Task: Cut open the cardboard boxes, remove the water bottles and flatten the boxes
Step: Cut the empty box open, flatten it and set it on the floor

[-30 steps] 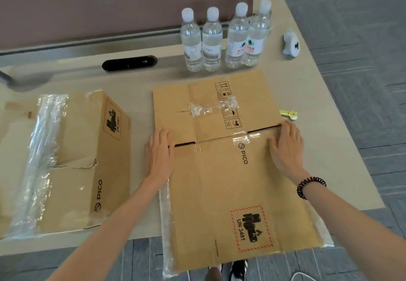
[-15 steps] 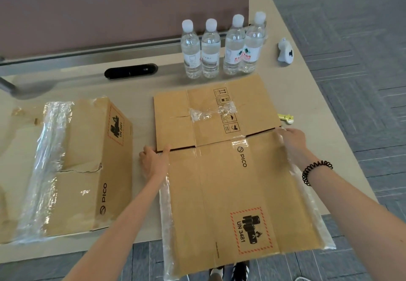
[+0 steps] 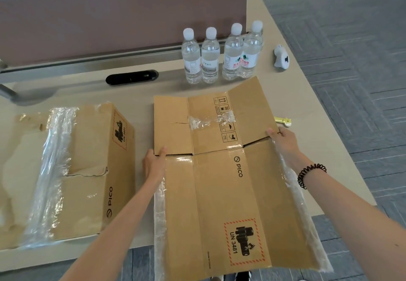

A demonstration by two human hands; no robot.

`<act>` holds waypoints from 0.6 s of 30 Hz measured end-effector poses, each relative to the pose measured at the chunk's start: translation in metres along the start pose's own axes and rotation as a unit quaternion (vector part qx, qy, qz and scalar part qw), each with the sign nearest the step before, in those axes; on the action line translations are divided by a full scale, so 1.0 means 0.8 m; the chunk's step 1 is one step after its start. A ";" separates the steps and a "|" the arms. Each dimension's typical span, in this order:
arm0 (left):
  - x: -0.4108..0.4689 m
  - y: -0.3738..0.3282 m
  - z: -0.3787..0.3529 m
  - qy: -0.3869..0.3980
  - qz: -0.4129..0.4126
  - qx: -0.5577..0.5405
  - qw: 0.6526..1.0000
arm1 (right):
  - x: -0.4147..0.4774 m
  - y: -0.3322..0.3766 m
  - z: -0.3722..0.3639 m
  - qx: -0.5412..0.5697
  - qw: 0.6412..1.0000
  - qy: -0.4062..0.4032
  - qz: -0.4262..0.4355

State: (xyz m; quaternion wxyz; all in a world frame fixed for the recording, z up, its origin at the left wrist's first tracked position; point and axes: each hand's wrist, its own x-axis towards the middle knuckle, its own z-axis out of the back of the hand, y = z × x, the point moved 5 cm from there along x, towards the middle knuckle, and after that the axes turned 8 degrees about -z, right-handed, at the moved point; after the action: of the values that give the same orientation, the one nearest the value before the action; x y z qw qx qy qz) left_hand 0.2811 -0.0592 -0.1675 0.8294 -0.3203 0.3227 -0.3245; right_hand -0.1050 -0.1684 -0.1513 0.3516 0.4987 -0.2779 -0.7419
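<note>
A flattened brown PICO cardboard box [image 3: 230, 193] lies in front of me, its near end hanging past the table edge. My left hand [image 3: 153, 162] grips its left edge with the thumb on top. My right hand [image 3: 282, 140] grips its right edge, and the far right flap is lifted a little. A second PICO box [image 3: 92, 171], crushed and wrapped in clear film, lies at the left. Several water bottles [image 3: 222, 54] stand upright at the back. A yellow cutter [image 3: 283, 121] lies just beyond my right hand.
A brown partition [image 3: 123, 17] closes the far side of the beige table [image 3: 318, 149]. A black oval cable port [image 3: 131, 77] sits behind the boxes. A small white device [image 3: 281, 56] stands right of the bottles. Grey carpet lies beyond the right edge.
Both hands went from pressing flat on top of the box to gripping its side edges. The box's far right flap has risen slightly. The camera tilted up.
</note>
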 end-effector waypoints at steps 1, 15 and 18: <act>-0.002 -0.003 0.003 -0.002 -0.008 0.000 1.000 | -0.004 0.001 0.000 -0.001 1.000 -0.003 0.007; -0.089 -0.132 0.032 -0.097 -0.141 0.083 0.982 | -0.066 0.061 0.107 -0.001 0.994 -0.036 0.099; -0.125 -0.179 0.009 -0.097 -0.161 0.067 0.980 | -0.072 0.068 0.175 0.011 0.993 -0.051 0.108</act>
State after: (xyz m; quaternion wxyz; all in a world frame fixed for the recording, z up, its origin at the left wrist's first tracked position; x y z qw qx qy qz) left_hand 0.1808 -0.0660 -0.0245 0.8137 -0.3414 0.1622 -0.4417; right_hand -0.2083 -0.1464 -0.0295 0.4097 0.4314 -0.3557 -0.7208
